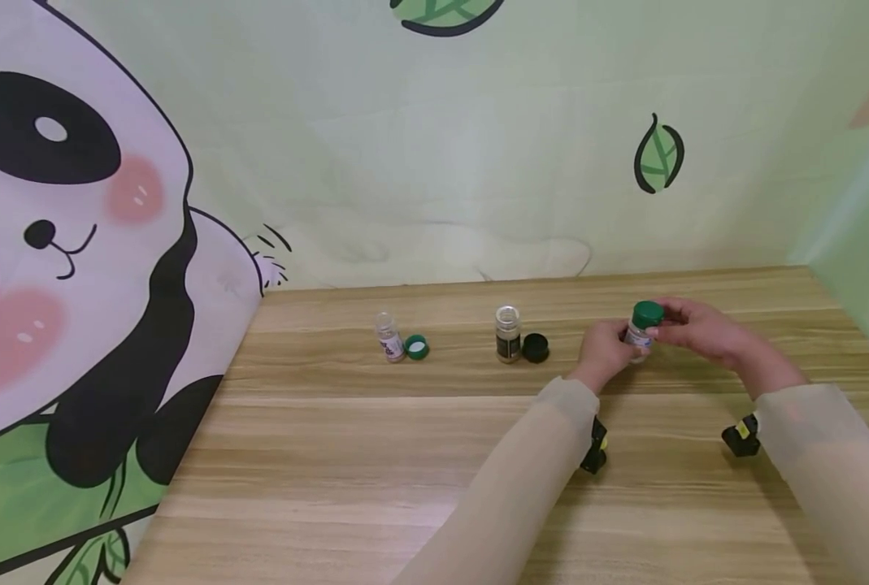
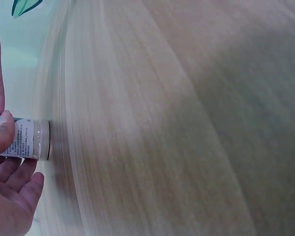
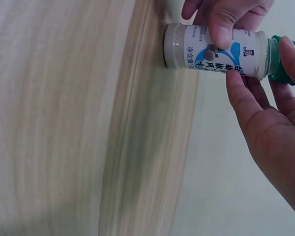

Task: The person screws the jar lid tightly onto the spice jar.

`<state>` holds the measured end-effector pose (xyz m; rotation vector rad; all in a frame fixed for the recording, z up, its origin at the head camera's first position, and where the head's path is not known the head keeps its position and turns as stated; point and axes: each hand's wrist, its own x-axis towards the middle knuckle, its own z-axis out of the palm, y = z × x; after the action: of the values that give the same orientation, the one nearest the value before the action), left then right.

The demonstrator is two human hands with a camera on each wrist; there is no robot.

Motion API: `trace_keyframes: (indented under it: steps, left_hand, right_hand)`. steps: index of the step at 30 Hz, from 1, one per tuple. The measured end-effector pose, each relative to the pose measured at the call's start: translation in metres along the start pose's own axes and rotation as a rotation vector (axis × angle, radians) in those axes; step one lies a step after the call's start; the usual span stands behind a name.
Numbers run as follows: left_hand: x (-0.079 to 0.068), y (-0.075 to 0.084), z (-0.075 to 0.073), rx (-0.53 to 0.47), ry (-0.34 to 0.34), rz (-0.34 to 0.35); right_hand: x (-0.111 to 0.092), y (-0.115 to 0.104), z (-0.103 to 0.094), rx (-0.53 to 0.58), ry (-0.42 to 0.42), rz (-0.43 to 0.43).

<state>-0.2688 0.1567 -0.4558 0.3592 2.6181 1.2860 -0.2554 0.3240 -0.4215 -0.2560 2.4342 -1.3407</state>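
Observation:
On the right side of the table, a spice jar [image 1: 639,335] with a white-and-blue label stands nearly upright between both hands. My left hand [image 1: 604,351] grips its clear body, thumb across the label in the right wrist view. My right hand [image 1: 701,329] pinches the green cap [image 1: 648,314] at the jar's top, thumb on one side. In the right wrist view, a right fingertip also touches the label of the jar [image 3: 221,49]. The cap sits on the jar's mouth; whether it is loose or tight cannot be told, nor whether the base touches the table.
Left of the hands stands an uncapped jar [image 1: 508,335] with a dark label, a black cap [image 1: 536,348] beside it. Farther left is a small clear bottle [image 1: 389,338], with a green cap [image 1: 416,347] lying inside-up. A printed backdrop [image 1: 434,162] rises behind the wooden table [image 1: 332,455].

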Motion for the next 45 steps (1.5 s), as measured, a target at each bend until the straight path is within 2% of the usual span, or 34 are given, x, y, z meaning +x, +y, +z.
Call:
trace_keyframes:
  steps: [20, 45]
  left_hand:
    - [0.0, 0.001, 0.0, 0.003, 0.002, -0.027]
    - [-0.001, 0.001, 0.001, 0.023, 0.022, -0.019]
  right_hand:
    - [-0.002, -0.002, 0.009, -0.038, 0.099, 0.014]
    - [-0.002, -0.002, 0.019, -0.034, 0.197, 0.016]
